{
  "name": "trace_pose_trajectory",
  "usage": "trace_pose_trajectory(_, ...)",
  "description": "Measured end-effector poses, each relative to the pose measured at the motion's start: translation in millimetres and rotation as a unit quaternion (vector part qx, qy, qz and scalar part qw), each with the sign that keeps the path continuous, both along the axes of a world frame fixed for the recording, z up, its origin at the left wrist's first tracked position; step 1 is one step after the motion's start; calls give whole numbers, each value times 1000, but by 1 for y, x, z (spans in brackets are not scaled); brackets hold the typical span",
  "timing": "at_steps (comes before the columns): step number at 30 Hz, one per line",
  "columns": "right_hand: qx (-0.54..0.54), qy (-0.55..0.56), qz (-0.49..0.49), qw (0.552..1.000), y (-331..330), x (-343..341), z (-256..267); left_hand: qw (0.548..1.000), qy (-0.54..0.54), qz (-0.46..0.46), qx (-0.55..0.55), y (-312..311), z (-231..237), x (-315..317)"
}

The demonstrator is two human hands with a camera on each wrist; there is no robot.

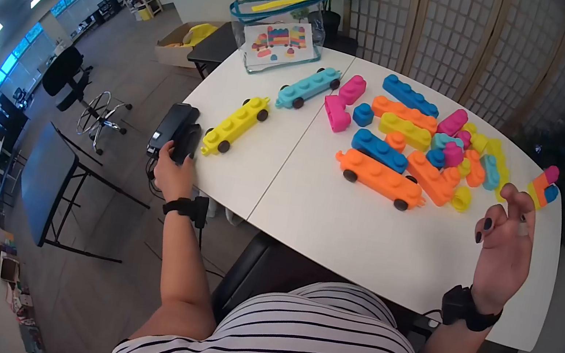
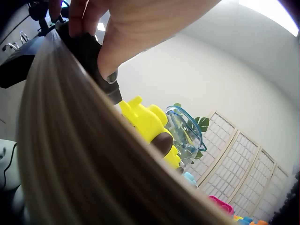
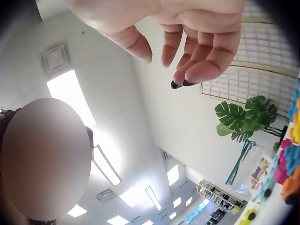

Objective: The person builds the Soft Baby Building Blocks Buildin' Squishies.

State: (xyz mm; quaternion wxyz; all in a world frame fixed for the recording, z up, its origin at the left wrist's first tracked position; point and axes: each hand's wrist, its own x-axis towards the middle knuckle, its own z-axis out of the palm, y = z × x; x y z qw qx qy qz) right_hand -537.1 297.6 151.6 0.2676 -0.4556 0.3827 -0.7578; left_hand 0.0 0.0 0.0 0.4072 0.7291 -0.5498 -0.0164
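Note:
At the table's left edge my left hand (image 1: 174, 173) grips a black device (image 1: 175, 128) with a cable. In the left wrist view the thumb (image 2: 110, 70) lies on one side of the black piece and the fingers on the other. A yellow wheeled block base (image 1: 235, 125) sits just right of that hand. My right hand (image 1: 503, 259) is raised over the table's right side, palm up, fingers loosely bent and holding nothing. Nearest to it are a small yellow block (image 1: 461, 199) and an orange wheeled base (image 1: 379, 180).
Toward the back stand a turquoise wheeled base (image 1: 309, 88) and a clear zip bag (image 1: 282, 37) with a picture card. Many coloured blocks, including a blue bar (image 1: 411, 93), are grouped on the right half of the white table (image 1: 277, 209). A folding screen (image 1: 459, 42) stands behind.

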Motion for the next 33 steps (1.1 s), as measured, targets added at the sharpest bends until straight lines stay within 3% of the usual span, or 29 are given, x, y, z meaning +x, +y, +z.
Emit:
trace_pose_trajectory(2,9,7,11,1000,1,-3,-2,998,-41,35,23,-2,2,-4)
trace_pose_trajectory(4,10,-7,-10,1000,5,2,-2,992,-112,54,-35,2,2,-7)
trace_pose_trajectory(6,28,-21,-12,999,8,1,-3,984,-97,45,-145,14,31,-32)
trace_pose_trajectory(8,28,-35,-19,999,8,-1,-7,961,-114,-22,-250,31,64,-82)
trace_pose_trajectory(11,33,-107,1,994,3,-17,-14,952,52,-196,-227,58,105,-153)
trace_pose_trajectory(14,62,-120,-59,989,-3,-26,-17,876,205,-408,-155,66,125,-208)
trace_pose_trajectory(16,65,-126,-67,988,-6,-40,-23,845,256,-459,-100,62,133,-237)
trace_pose_trajectory(18,100,-218,-70,968,-12,-55,-28,833,265,-479,-84,50,135,-260)
trace_pose_trajectory(20,117,-232,-55,964,-14,-77,-41,790,370,-472,-126,32,125,-284)
trace_pose_trajectory(22,122,-262,-56,956,-20,-88,-48,783,380,-474,-132,21,114,-303)
trace_pose_trajectory(26,99,-235,-93,962,-35,-98,-67,780,363,-495,-118,9,87,-331)
trace_pose_trajectory(28,102,-223,-94,965,-38,-101,-75,740,382,-550,-57,2,74,-335)
trace_pose_trajectory(33,122,-187,-103,969,-41,-96,-84,741,383,-550,-35,-8,65,-324)
